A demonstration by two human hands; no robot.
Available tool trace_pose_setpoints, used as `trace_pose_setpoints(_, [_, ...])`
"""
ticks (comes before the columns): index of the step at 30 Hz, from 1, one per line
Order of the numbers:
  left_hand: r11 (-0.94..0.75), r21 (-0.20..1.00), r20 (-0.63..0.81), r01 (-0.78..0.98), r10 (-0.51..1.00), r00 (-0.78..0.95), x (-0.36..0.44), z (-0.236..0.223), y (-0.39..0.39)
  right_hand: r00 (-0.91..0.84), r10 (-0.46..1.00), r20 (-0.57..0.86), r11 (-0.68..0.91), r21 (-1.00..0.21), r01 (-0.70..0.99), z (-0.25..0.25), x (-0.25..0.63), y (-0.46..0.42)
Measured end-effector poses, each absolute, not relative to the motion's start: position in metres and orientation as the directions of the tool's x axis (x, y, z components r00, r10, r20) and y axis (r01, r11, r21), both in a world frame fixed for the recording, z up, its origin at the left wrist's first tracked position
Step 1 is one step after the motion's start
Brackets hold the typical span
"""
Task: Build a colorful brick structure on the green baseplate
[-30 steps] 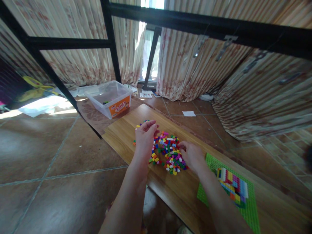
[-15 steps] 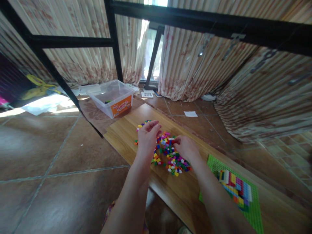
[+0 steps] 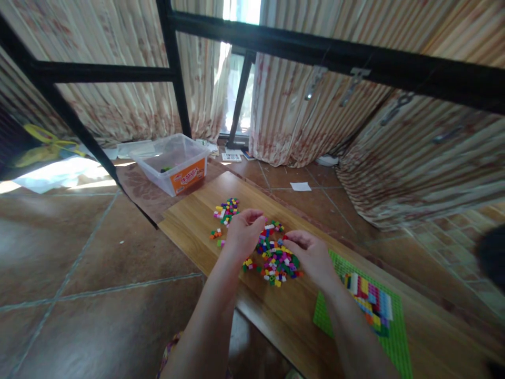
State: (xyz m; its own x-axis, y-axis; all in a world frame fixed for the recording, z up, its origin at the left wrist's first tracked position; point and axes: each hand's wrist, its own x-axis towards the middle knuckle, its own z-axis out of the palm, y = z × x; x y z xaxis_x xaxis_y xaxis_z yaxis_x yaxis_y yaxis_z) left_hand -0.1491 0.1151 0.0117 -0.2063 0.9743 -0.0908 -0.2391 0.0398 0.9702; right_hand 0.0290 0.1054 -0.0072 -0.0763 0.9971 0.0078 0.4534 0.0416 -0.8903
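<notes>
Loose toy building bricks (image 3: 278, 258) in many colours lie heaped on a wooden table between my hands. My left hand (image 3: 246, 229) is over the left side of the heap, with its fingers drawn together; whatever they hold is hidden. On the heap's right side my right hand (image 3: 310, 252) is closed in a pinch, with a small red brick (image 3: 284, 238) at its fingertips. A green baseplate (image 3: 396, 337) lies under and beside my right forearm. On it is a built block of coloured bricks (image 3: 369, 300), partly covered by the arm.
A smaller brick cluster (image 3: 226, 210) lies beyond my left hand on the wooden table (image 3: 229, 187). A clear plastic box (image 3: 173, 163) with an orange label stands past the table's far left end. A black metal frame (image 3: 276, 45) crosses in front of striped curtains (image 3: 300, 121).
The view has shifted, so the table and bricks appear further left. My right hand has drawn slightly away from the heap with the red brick; my left hand has moved slightly right over the bricks.
</notes>
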Motion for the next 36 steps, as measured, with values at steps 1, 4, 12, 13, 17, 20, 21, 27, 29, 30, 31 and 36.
trace_pose_setpoints(1, [0.032, 0.98, -0.066, -0.197, 0.984, -0.167, -0.146, 0.011, 0.114, -0.068, 0.998, 0.008, 0.033, -0.927, 0.373, -0.004, 0.03, 0.099])
trace_pose_setpoints(4, [0.023, 0.99, -0.021, -0.142, 1.0, 0.015, -0.134, 0.012, 0.107, -0.016, 0.999, 0.045, 0.047, -0.976, 0.214, 0.004, 0.031, 0.082])
trace_pose_setpoints(12, [0.086, 0.989, -0.033, -0.118, 0.918, 0.394, -0.083, 0.011, 0.082, 0.227, 0.971, 0.078, 0.054, -0.992, 0.11, 0.004, 0.055, 0.034])
trace_pose_setpoints(13, [0.098, 0.988, -0.04, -0.117, 0.908, 0.417, -0.075, 0.009, 0.078, 0.278, 0.958, 0.069, 0.043, -0.994, 0.097, 0.001, 0.061, 0.027])
trace_pose_setpoints(17, [0.165, 0.977, -0.092, -0.132, 0.895, 0.437, -0.045, 0.005, 0.06, 0.417, 0.909, 0.001, -0.007, -1.0, 0.018, -0.009, 0.082, 0.002])
trace_pose_setpoints(20, [0.225, 0.96, -0.128, -0.165, 0.882, 0.454, -0.027, 0.005, 0.048, 0.413, 0.91, -0.037, -0.04, -0.999, -0.001, -0.009, 0.097, -0.009])
trace_pose_setpoints(21, [0.241, 0.955, -0.14, -0.17, 0.878, 0.458, -0.022, 0.004, 0.045, 0.407, 0.913, -0.04, -0.052, -0.998, 0.018, -0.008, 0.101, -0.011])
trace_pose_setpoints(27, [0.148, 0.989, -0.13, -0.005, 0.883, 0.451, -0.002, -0.004, 0.038, 0.504, 0.861, 0.069, -0.094, -0.952, 0.291, -0.005, 0.142, -0.02])
trace_pose_setpoints(29, [0.006, 0.991, -0.056, 0.131, 0.921, 0.386, 0.001, -0.007, 0.039, 0.562, 0.813, 0.153, -0.112, -0.906, 0.409, -0.006, 0.158, -0.021])
trace_pose_setpoints(30, [-0.048, 0.979, -0.027, 0.197, 0.933, 0.358, 0.001, -0.008, 0.041, 0.573, 0.798, 0.187, -0.123, -0.88, 0.459, -0.006, 0.165, -0.022])
trace_pose_setpoints(31, [-0.082, 0.964, -0.009, 0.251, 0.94, 0.34, 0.002, -0.01, 0.042, 0.567, 0.795, 0.215, -0.128, -0.855, 0.503, -0.006, 0.17, -0.022])
trace_pose_setpoints(36, [-0.17, 0.921, 0.03, 0.35, 0.928, 0.372, 0.007, -0.017, 0.04, 0.377, 0.864, 0.333, -0.024, -0.722, 0.692, -0.014, 0.171, -0.014])
